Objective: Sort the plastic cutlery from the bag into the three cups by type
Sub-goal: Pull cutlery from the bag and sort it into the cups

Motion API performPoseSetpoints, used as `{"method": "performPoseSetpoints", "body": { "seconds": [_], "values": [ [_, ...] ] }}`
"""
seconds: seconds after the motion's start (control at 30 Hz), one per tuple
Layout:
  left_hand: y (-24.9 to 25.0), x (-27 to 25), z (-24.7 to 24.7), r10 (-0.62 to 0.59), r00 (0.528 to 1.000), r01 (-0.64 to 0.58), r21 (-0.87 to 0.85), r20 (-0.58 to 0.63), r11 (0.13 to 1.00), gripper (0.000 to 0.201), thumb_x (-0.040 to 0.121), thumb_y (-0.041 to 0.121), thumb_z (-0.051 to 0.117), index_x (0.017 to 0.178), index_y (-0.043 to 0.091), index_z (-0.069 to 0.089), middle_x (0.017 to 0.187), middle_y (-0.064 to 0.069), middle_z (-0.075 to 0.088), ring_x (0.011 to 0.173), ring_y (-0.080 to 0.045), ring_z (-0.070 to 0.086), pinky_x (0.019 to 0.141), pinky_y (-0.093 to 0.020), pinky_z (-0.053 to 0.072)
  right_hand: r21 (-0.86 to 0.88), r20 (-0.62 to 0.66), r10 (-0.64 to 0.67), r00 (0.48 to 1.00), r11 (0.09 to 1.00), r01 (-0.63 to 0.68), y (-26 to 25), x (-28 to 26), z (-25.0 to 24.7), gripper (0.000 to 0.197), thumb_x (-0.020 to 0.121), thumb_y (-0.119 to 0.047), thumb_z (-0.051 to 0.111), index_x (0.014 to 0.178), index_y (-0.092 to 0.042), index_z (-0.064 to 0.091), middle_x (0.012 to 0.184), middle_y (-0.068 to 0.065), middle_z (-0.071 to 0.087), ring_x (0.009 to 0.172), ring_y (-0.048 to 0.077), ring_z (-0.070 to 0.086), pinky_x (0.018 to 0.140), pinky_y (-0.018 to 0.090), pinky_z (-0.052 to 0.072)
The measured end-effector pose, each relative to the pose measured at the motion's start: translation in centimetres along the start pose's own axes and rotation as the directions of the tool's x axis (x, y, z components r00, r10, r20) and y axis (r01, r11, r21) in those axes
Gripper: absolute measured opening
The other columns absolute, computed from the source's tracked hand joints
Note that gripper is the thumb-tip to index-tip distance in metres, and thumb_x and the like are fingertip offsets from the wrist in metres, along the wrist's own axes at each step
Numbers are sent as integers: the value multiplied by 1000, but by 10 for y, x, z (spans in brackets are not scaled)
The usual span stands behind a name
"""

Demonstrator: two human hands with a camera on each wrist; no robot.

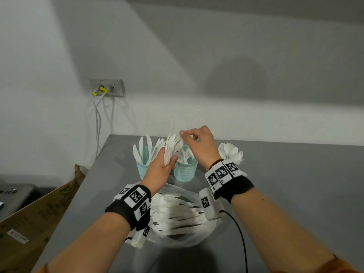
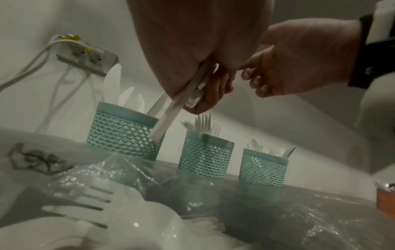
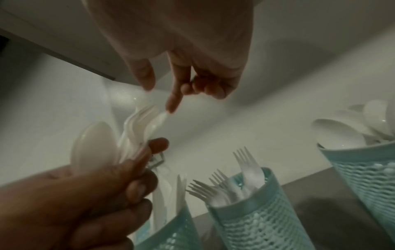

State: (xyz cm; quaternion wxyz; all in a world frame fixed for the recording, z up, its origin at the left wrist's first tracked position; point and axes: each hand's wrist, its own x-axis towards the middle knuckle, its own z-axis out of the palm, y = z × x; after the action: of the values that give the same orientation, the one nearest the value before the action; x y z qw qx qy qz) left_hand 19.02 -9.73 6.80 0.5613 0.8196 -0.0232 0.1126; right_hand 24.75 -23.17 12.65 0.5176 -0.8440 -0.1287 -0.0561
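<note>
My left hand grips a bundle of white plastic cutlery, spoons and forks together, upright above the cups. My right hand hovers at the bundle's top. In the right wrist view its index fingertip touches the tip of one piece in the bundle, while the thumb stands apart and holds nothing. Three teal mesh cups stand behind: the knife cup, the fork cup, and the spoon cup, mostly hidden behind my right wrist in the head view. The clear bag of cutlery lies under my wrists.
The grey table ends at the wall just behind the cups. A cardboard box stands off the left edge. A wall socket has cables hanging down. A black cable trails from my right wrist. An orange box sits far right.
</note>
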Motion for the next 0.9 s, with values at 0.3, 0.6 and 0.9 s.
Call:
{"method": "performPoseSetpoints", "body": {
  "seconds": [0.3, 0.6, 0.9],
  "values": [
    [3, -3, -1, 16, 1000, -16, 16, 14, 1000, 18, 96, 39, 45, 110, 29, 48, 79, 11, 55, 67, 2, 51, 63, -5, 40, 92, 113, 78, 991, 992, -89, -6, 3, 5, 8, 90, -20, 58, 92, -22, 66, 98, -3, 35, 88, 5, 45, 88, 18, 34],
    [5, 4, 2, -158, 985, 140, -218, -69, 966, 39, 98, 44, 40, 97, 9, 58, 71, -2, 57, 48, -7, 40, 48, -18, 34, 275, 160, 100, 982, 951, -142, -6, 0, 5, 16, 99, -11, 41, 99, -9, 57, 88, 1, 57, 65, 13, 59, 55, 20, 54],
    [12, 10, 6, -124, 988, 112, -131, -89, 985, 25, 100, 39, 39, 86, 23, 53, 67, -1, 59, 48, -8, 50, 49, -21, 40, 389, 83, 72, 994, 916, -99, 6, -16, 6, 32, 91, -8, 58, 118, -21, 46, 99, 3, 60, 82, 14, 58, 64, 19, 52]
  ]
}}
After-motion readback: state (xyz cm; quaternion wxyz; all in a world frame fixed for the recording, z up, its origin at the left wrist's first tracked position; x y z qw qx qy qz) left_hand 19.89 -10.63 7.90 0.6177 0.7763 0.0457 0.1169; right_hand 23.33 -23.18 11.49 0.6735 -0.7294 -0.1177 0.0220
